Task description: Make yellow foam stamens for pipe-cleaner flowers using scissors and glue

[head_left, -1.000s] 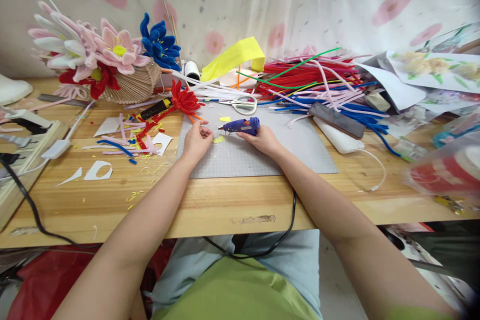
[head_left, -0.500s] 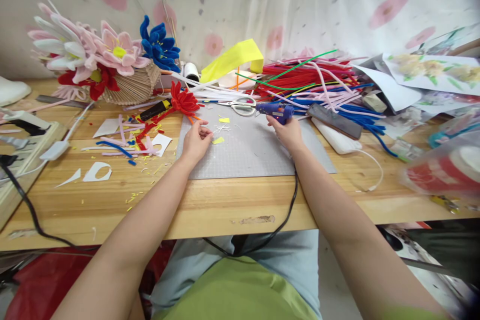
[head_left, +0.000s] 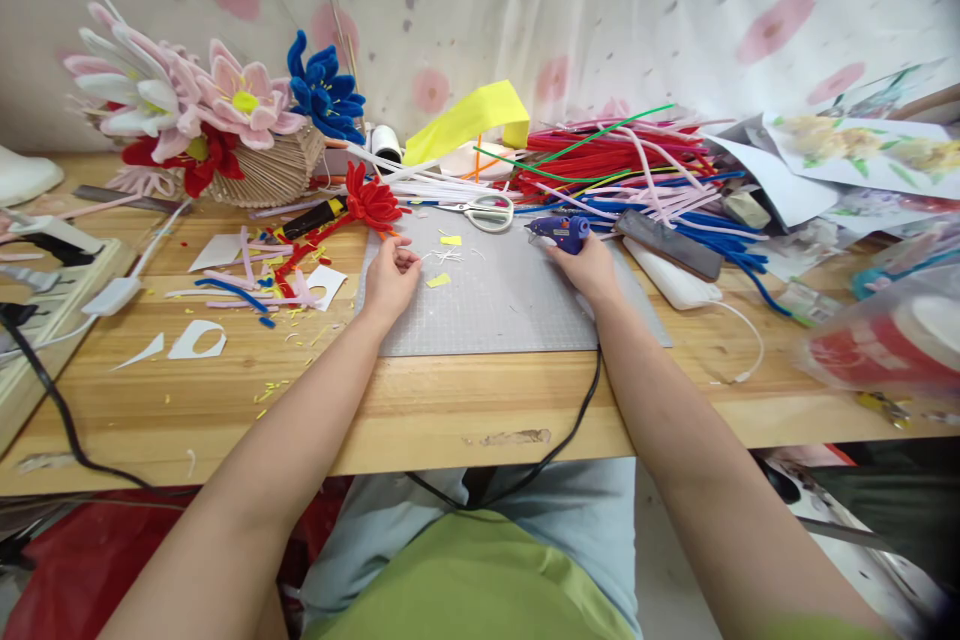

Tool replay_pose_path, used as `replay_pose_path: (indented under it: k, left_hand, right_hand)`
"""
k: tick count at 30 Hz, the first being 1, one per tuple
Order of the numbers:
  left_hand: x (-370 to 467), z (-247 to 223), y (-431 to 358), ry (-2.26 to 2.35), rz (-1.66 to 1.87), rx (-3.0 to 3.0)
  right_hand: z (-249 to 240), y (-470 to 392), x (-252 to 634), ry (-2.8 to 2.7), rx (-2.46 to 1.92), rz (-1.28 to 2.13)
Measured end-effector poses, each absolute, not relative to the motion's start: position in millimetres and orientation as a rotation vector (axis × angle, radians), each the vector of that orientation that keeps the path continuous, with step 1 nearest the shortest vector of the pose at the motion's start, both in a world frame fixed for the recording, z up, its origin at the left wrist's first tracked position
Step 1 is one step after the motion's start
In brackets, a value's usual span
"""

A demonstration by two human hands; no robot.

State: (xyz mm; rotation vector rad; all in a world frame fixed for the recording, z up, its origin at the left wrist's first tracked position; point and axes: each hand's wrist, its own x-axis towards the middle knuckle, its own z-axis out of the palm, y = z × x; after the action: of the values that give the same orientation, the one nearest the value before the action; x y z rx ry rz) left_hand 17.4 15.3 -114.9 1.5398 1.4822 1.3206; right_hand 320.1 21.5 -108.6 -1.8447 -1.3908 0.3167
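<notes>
right hand around a glue gun, left hand curled over a grey mat

in the head view, both bare forearms reach up from the lower corners of the frame toward its middle. the left hand (head_left: 394, 277) is just left of centre, at the left side of the cutting mat (head_left: 487, 310), fingers bent and thumb and fingertips drawn narrow. whether they pinch one of the thin white strands (head_left: 442, 258) beside them is too small to tell. the right hand (head_left: 587, 267), right of centre, is closed around the blue glue gun (head_left: 564, 232), whose nozzle points left over the mat's upper right part.

two yellow scraps (head_left: 438, 280) lie between the hands. the scissors (head_left: 491, 213) lie at the mat's top edge, left of the glue gun, with the heap of fuzzy sticks (head_left: 600, 155) behind. a phone (head_left: 669, 244) rests just right of the gun, on a white object. the red flower (head_left: 371, 200) lies above the left hand, which partly hides its orange stem. a black cord (head_left: 581, 420) passes beneath the right forearm and over the table's (head_left: 450, 410) front edge.
</notes>
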Motion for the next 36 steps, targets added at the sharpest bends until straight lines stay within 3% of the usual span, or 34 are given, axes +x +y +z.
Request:
replay_pose_path:
  k: [7, 15, 21, 30, 36]
  left_hand:
    - [17.7, -115.2, 15.7, 1.475, 1.331, 1.553]
    - [15.9, -112.9, 16.0, 1.486, 1.359, 1.514]
    - [14.4, -111.8, 16.2, 1.47, 1.345, 1.511]
    - [12.3, -112.2, 16.8, 1.323, 1.361, 1.561]
    - [12.8, -108.2, 12.1, 1.229, 1.2, 1.63]
  right_hand:
    - [-54.6, -0.8, 303.9, -1.482, -1.561, -0.099]
    - [-70.9, 15.9, 209.7, -2.019, -1.414, 0.765]
    - [-93.2, 20.2, 183.3, -2.147, -1.4, 0.724]
    - [-100.7, 17.3, 197.2, -1.933, -1.215, 0.952]
    - [-102.6, 22.3, 211.6, -1.879, -1.267, 0.837]
